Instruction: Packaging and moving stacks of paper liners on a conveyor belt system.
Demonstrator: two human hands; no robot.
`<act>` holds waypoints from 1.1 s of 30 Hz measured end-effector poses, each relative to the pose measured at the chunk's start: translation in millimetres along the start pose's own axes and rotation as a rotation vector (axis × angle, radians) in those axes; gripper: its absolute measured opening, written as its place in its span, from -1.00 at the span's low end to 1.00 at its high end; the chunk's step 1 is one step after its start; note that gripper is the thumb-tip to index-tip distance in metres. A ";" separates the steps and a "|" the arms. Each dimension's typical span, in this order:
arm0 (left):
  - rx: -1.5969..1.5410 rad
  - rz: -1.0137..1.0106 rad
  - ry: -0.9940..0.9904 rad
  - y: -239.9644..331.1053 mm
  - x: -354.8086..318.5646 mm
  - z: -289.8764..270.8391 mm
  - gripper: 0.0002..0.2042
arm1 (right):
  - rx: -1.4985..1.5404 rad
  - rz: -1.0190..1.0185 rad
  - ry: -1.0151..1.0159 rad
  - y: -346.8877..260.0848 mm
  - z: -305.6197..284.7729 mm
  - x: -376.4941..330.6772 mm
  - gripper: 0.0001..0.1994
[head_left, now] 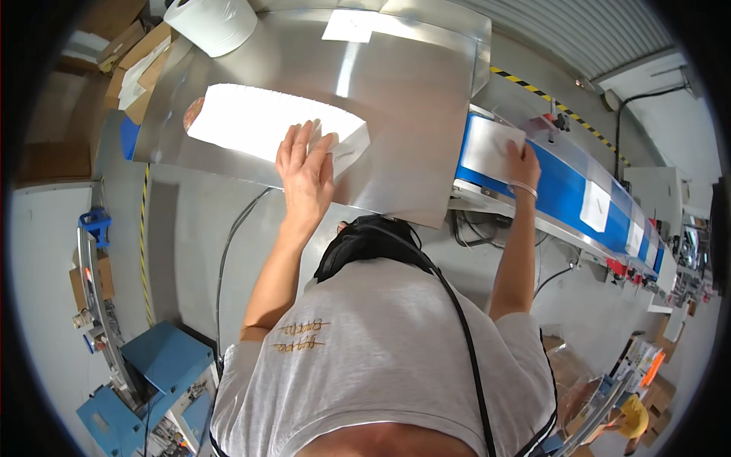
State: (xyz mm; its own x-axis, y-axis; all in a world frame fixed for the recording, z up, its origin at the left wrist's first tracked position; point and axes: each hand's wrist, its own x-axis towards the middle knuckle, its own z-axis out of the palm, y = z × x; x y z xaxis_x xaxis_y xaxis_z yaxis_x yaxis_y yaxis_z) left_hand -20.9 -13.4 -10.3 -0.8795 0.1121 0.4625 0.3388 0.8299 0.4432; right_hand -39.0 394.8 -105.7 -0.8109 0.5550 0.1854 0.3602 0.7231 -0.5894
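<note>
A long row of white flat packets (259, 118), packed face to face, lies on the metal table. My left hand (306, 156) rests on its near right end, fingers stretched out. A reddish-brown rounded object (194, 116) butts against the row's far left end; its kind is unclear. To the right, my right hand (523, 165) grips the right edge of a single white packet (487, 145) over the start of the blue conveyor belt (560, 194). The thumb is partly hidden.
More white packets (596, 206) lie spaced along the belt, under a clear cover. A large white roll (217, 27) stands at the table's far left, and a white sheet (349, 26) lies at its back. Cardboard boxes (141, 65) sit left of the metal table (403, 145).
</note>
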 end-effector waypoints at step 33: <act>-0.028 -0.018 0.006 -7.2 4.2 -4.4 -0.69 | 0.240 -0.454 -0.250 -96.9 4.3 -21.7 -0.53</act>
State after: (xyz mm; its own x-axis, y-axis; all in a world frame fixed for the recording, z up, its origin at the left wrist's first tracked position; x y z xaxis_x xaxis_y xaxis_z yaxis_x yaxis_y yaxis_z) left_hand -25.5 -21.3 -8.2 -0.8834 0.0942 0.4591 0.3328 0.8158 0.4729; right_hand -58.2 310.9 -56.0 -0.9549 0.0756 0.2872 -0.1406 0.7367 -0.6614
